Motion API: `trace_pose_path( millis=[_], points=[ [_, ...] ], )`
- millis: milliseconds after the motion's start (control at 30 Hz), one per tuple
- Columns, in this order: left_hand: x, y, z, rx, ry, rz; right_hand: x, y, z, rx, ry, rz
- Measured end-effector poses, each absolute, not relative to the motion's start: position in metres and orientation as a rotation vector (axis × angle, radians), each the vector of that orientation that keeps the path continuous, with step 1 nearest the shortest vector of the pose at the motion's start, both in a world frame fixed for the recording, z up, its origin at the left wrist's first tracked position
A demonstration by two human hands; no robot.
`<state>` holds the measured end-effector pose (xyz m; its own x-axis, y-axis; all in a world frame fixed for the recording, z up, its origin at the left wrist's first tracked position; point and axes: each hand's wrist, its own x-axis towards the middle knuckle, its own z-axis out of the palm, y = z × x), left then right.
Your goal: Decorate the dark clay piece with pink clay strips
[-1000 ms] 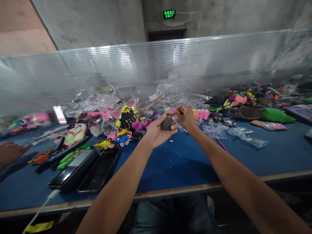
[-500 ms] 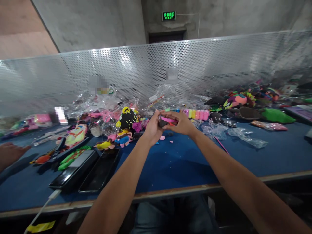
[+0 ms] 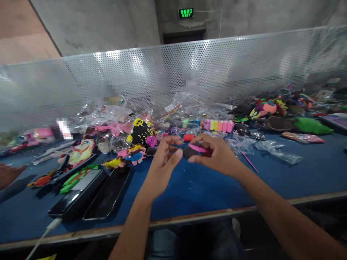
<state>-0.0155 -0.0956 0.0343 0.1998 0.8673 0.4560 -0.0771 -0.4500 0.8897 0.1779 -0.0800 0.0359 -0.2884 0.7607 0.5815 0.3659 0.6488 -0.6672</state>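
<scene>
A small dark lump [image 3: 189, 153], which looks like modelling clay, is held above the blue table at the middle of the view. My right hand [image 3: 217, 153] is closed on it with thumb and fingers, and a pink modelling tool [image 3: 199, 148] is in the same grip. On the other side, my left hand [image 3: 164, 162] has its fingers curved and apart, its thumb tip close to the lump's left edge; whether it touches I cannot tell. Just behind the lump is a red piece [image 3: 188, 138], its underside hidden.
Clay figures, including a black and yellow one [image 3: 141, 131], lie left of centre. Nearer are a black phone [image 3: 108, 195] and a dark device [image 3: 78, 191] with a white cable. Clay pots [image 3: 218, 125] stand behind my hands. Another person's hand [image 3: 11, 175] is at far left.
My hands have come apart and slightly nearer to me. My left hand has loosened from around the dark lump, which stays in my right hand with the pink tool. The red piece now shows behind.
</scene>
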Motion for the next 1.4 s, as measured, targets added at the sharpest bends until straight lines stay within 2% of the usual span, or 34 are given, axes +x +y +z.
trace_pose_path(
  millis=[200,433,733,1200,1400],
  points=[
    [-0.042,-0.155,-0.024,1.844,1.216,0.960,0.172,-0.127,-0.009,-1.301,-2.143,0.576],
    [-0.042,-0.149,-0.029,2.031,1.394,0.755,0.172,-0.126,-0.025,-1.517,-2.300,0.409],
    [-0.028,-0.147,-0.028,2.115,1.535,0.702,0.202,-0.139,-0.024,-1.343,-2.038,0.561],
    [-0.006,-0.135,-0.028,2.173,1.544,0.758,0.205,-0.132,-0.024,-1.126,-2.122,0.349],
    [-0.004,-0.135,-0.026,2.252,1.548,0.719,0.203,-0.130,-0.031,-1.098,-2.201,0.369]
  ],
)
